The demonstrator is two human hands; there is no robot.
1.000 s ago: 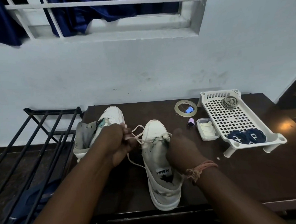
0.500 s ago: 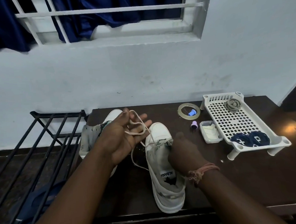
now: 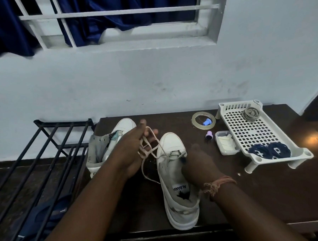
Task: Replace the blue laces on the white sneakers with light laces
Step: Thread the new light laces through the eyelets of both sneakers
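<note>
I see both blue laces (image 3: 269, 151) already out, coiled in the white tray (image 3: 301, 152). The near sneaker (image 3: 171, 144) on the tabletop (image 3: 268, 188) has the light lace (image 3: 150, 151) only through its lowest holes (most holes wait). My left hand (image 3: 132, 153) grips the loose lace; my right hand (image 3: 198, 164) rests on the sneaker, its fingers hidden, so I cannot tell. The far sneaker (image 3: 124, 125) looks unlaced.

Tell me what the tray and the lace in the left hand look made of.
Perforated tray: apparently moulded white plastic, matte, judging by its uniform grid holes and hollow corner posts. Light lace, held in the left hand: looks like flat woven fabric, limp and looping; fibre type cannot be told.
</note>
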